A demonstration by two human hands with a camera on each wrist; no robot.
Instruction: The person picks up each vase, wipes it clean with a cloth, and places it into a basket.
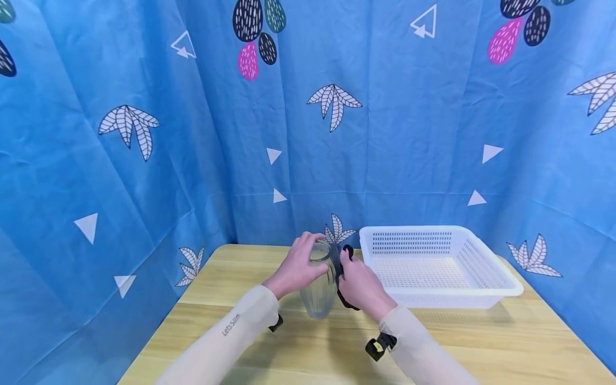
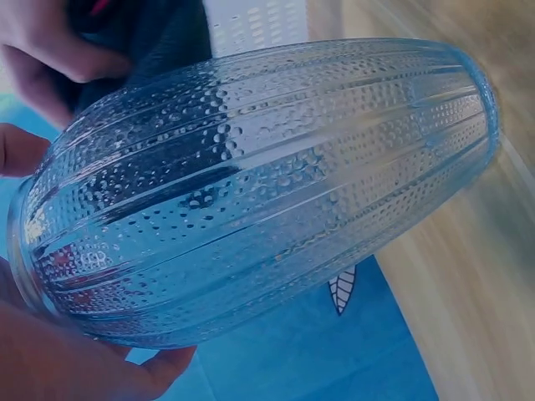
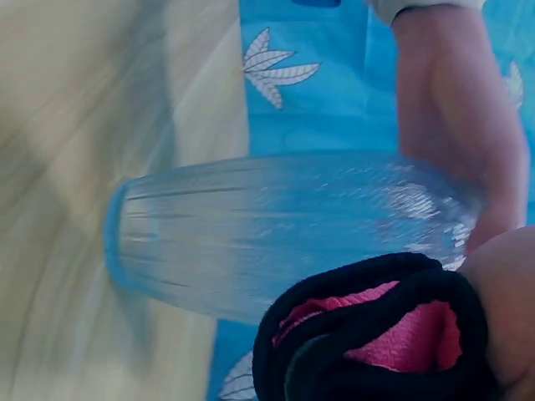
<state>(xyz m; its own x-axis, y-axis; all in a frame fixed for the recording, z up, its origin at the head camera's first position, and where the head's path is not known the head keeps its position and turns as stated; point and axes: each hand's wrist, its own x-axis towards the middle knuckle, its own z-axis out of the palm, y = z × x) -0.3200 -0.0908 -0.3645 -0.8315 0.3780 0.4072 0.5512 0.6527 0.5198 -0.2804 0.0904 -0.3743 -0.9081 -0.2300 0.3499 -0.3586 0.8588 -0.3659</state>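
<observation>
Held near its rim by the left hand (image 1: 298, 266), thumb and fingers curled round the mouth: a clear ribbed glass vase (image 1: 316, 297), upright around the middle of the desk (image 1: 495, 342), narrower base over the wood, whether touching or just above it hard to tell. Gripped in the right hand (image 1: 362, 287): a folded black cloth (image 3: 393, 334) with pink inside, close along the right side of the vase, contact uncertain. Little room between the two hands, with glass and cloth packed side by side. Just beyond the right hand, only a narrow gap before the left end of a white perforated basket (image 1: 433, 299), set toward the far right of the desk, right front corner out at or past the right edge in the head view. Close behind the far edge and along both sides, a blue curtain (image 1: 394, 155) with leaf and triangle prints. Broader stretches of wood to the left, from the vase out to the slanting left edge, and in front, between the pale sleeves (image 1: 236, 331) and below the near wall of the basket. At the right cuff, a black strapped device (image 1: 380, 345), low over the desk.
</observation>
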